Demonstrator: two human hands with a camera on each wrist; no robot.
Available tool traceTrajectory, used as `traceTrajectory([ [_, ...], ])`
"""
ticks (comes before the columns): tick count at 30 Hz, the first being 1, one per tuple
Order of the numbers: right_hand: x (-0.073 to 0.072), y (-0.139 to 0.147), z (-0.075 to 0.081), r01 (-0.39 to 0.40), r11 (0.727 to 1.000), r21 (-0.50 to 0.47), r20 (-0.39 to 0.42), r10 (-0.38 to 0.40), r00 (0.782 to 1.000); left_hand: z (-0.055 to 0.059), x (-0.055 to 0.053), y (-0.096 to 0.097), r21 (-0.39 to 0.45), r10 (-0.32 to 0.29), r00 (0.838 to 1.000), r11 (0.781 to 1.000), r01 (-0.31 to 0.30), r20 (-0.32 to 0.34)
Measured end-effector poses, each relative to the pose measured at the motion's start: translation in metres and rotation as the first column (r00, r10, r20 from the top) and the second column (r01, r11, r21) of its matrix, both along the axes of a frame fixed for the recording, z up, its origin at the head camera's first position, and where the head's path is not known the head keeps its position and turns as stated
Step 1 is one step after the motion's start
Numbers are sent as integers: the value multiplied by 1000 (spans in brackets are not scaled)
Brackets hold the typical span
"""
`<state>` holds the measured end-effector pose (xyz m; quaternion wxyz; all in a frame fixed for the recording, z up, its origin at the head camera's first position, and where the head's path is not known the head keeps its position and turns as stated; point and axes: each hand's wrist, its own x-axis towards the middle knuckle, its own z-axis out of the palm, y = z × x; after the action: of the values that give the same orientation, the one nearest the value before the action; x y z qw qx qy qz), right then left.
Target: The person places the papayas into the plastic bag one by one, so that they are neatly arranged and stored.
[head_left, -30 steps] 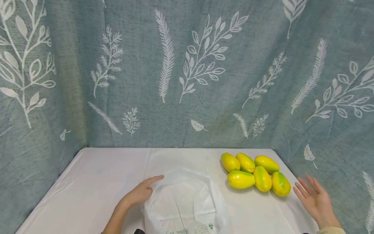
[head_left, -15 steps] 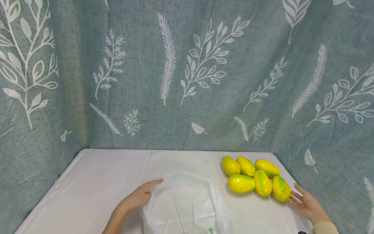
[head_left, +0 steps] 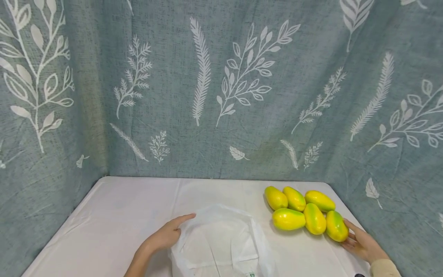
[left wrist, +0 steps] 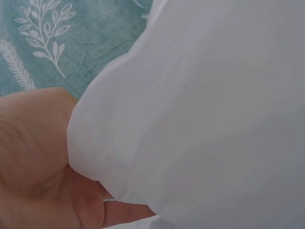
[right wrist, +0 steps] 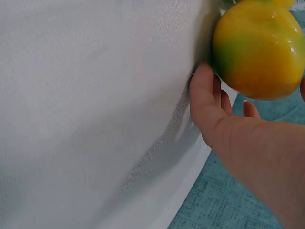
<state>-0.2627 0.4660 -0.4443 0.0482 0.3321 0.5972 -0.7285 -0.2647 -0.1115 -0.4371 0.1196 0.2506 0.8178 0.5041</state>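
My left hand (head_left: pixel 166 234) is at the left rim of a thin white plastic bag (head_left: pixel 221 215), index finger stretched along the edge. In the left wrist view the bag's film (left wrist: pixel 200 119) lies over the fingers of this hand (left wrist: pixel 38 157) and hides most of them. At the right, my right hand (head_left: pixel 363 244) reaches the nearest yellow-green papaya (head_left: pixel 337 226). In the right wrist view the fingers of this hand (right wrist: pixel 248 129) are loosely bent beside the papaya's (right wrist: pixel 259 50) near end, with the thumb tip at its other side.
Several more papayas, including one lying sideways (head_left: pixel 288 219) and one at the back (head_left: pixel 320 200), are grouped in two rows. A white cloth covers the table (head_left: pixel 104 219). Green-blue curtains (head_left: pixel 173 96) with white leaf prints hang behind and at both sides.
My right hand has turned from palm-up and moved left to the rightmost papaya. My left hand has stayed at the bag's rim.
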Motion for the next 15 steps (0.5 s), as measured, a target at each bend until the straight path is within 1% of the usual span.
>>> traceTrajectory([
  [7,-2,3,-3,-75,997,21,-11,75,997,2,-5,3,-16,-23,1000,1000,22,-17],
  [10,-4,5,-4,-123,991,45,-12,124,992,2,-6,2,-24,-30,999,999,29,-19],
  [13,-7,7,-5,-160,985,57,-20,162,987,3,-7,3,-26,-30,999,999,29,-11],
  [15,-8,8,-6,-167,985,45,-28,168,985,4,-7,3,-24,-30,1000,999,30,-3],
])
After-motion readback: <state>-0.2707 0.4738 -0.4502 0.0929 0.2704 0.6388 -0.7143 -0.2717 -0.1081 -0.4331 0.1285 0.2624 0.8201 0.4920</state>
